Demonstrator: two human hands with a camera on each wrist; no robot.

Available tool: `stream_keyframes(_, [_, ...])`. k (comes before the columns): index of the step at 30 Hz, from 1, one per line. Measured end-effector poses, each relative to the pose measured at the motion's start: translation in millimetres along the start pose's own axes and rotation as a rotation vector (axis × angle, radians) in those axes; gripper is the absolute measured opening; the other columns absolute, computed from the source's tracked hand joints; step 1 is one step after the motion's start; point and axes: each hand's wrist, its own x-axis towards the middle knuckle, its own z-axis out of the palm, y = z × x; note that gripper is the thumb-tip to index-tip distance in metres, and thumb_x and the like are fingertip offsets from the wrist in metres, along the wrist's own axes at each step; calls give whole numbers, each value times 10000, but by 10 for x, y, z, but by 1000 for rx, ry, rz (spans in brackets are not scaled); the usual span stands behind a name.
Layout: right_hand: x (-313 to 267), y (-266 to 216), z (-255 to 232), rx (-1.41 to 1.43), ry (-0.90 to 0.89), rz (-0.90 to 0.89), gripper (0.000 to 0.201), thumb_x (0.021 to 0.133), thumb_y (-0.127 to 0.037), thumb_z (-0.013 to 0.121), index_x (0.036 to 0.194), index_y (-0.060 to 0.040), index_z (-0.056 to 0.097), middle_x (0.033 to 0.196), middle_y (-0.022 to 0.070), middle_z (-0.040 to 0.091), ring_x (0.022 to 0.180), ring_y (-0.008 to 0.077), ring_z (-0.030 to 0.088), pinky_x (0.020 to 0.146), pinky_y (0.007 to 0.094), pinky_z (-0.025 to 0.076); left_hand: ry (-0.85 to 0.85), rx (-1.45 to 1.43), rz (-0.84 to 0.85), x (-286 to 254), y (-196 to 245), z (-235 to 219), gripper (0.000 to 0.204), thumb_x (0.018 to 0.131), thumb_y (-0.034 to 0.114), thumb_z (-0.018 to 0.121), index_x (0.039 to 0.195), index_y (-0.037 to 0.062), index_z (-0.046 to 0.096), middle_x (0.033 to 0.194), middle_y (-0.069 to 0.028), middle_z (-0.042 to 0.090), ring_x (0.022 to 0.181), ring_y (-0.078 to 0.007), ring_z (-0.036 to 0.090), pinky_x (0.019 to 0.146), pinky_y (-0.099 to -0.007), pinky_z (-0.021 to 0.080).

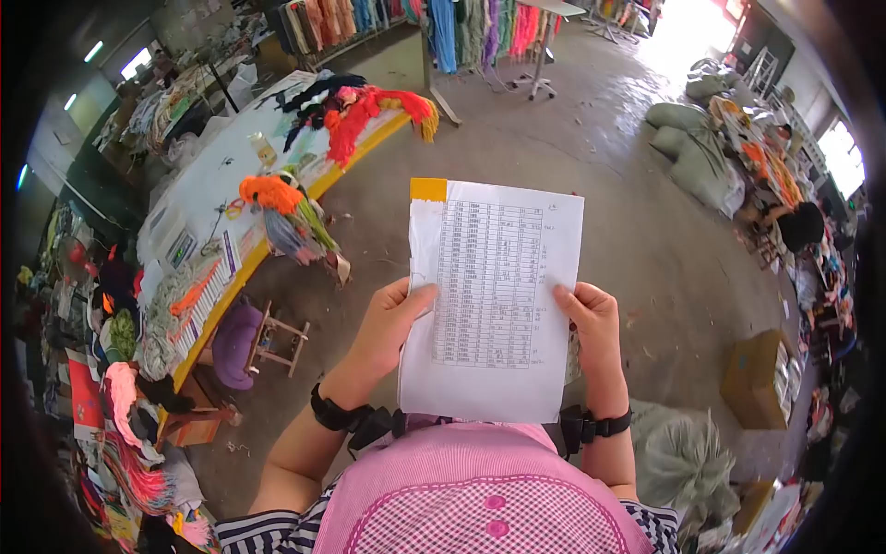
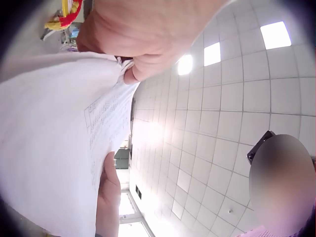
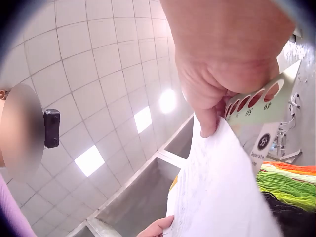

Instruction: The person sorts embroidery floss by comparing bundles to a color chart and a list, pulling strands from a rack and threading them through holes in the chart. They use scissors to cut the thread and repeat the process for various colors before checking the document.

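A stack of white paper sheets (image 1: 489,388) printed with a table of numbers is held upright before the person's chest. My left hand (image 1: 386,319) grips its left edge, thumb on the front. On the opposite edge my right hand (image 1: 595,325) pinches the sheets, thumb also on top. A yellow patch (image 1: 428,189) marks the upper left corner. Behind the sheets, the right hand also holds a pale green card (image 3: 266,106) with a row of numbered oval holes; in the head view the paper hides most of it.
To the left stands a long white table (image 1: 208,175) with a yellow edge, bearing yarn bundles (image 1: 272,194). A small stool (image 1: 281,342) with a purple cushion (image 1: 237,343) is beside it. Stuffed sacks (image 1: 697,166) and a cardboard box (image 1: 757,379) stand on the right.
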Motion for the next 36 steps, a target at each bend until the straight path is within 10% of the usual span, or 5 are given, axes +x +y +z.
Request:
stream_keyframes(20, [4978,-670,284,-107,-28,2,182,884,-129,684,930,45,708,745,3,665,601,28,543,515,182,386,-55,-32,98,4976,1340,-150,285,935,129,603,1167,-37,614,1076,-76,677,927,-109,641,820,-265,509])
stream_keyframes(36, [9156,-739,1000,-105,-327,36,202,882,-153,681,919,44,708,726,-2,653,573,25,516,492,188,359,256,-122,267,8314,2105,-743,280,916,119,628,1141,-46,633,1062,-97,684,922,-135,653,830,-291,519])
